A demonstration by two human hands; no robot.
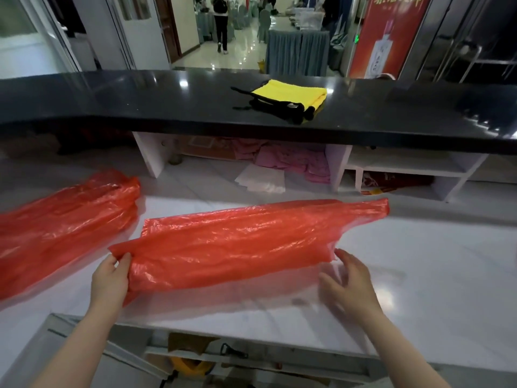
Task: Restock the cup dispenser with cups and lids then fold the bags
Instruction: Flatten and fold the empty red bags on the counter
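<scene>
Two red bags are seen from the head view: one bag (223, 242) is stretched between the hands, pinched by the left hand (112, 278); the right hand (349, 278), blurred, looks spread at its edge. A second bag (64, 219) lies beyond the left hand. Slippery film could slide, skewing the fold.

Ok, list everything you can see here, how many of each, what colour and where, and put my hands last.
Plastic bag being folded: one, red, lying across the white counter between the hands.
Second plastic bag: one, red, on the counter at the left.
White counter: one, near surface.
Black countertop: one, raised ledge behind.
Cloth: one, yellow, on the black ledge with a black item partly over it.
Pink cloths: a pile, on the floor under the ledge.
Left hand: pinches the near bag's left edge.
Right hand: blurred, fingers spread at the bag's right edge.
</scene>
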